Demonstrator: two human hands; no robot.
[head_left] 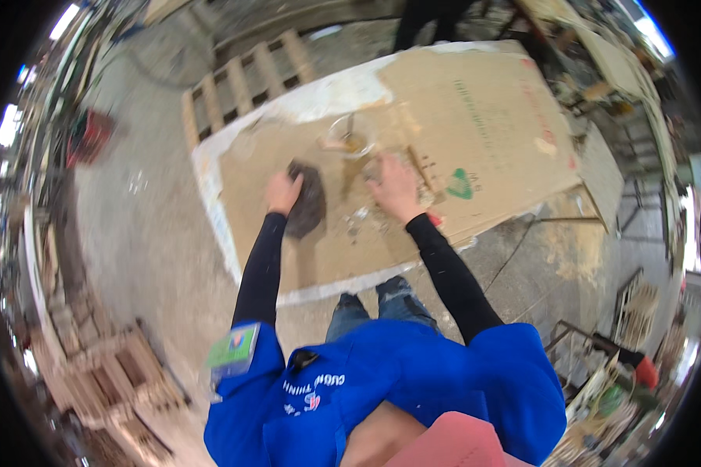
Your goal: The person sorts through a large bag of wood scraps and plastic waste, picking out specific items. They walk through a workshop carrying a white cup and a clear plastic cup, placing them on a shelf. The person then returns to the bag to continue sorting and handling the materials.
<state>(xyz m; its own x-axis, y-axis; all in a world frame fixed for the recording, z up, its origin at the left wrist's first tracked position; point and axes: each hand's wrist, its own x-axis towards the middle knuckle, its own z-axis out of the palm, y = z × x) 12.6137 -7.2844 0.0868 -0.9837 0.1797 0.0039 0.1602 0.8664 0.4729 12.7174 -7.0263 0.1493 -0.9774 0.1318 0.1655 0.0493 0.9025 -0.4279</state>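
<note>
My left hand (pixel 283 193) is closed on the near-left edge of a dark brown, roughly oval piece (pixel 310 206), its thumb lying over the top. Whether that piece is cloth, wood or something else is blurred. Farther right, my right hand (pixel 397 191) has its fingers curled down over a small greyish-tan thing (pixel 372 168), too blurred to name. A thin brown wooden strip (pixel 424 169) lies just beyond that hand. Between and beyond both hands stands a clear round bowl (pixel 335 146) with something yellowish-brown in it. Small pale crumbs (pixel 358 214) are scattered between my hands.
Cardboard (pixel 506 117) covers the low work table, whose white edge (pixel 214 206) shows around it. A wooden pallet (pixel 241 86) lies beyond the table, and more pallets (pixel 113 373) lie at the lower left. A red crate (pixel 92 136) stands far left. Dark-clothed legs (pixel 424 23) stand at the far side.
</note>
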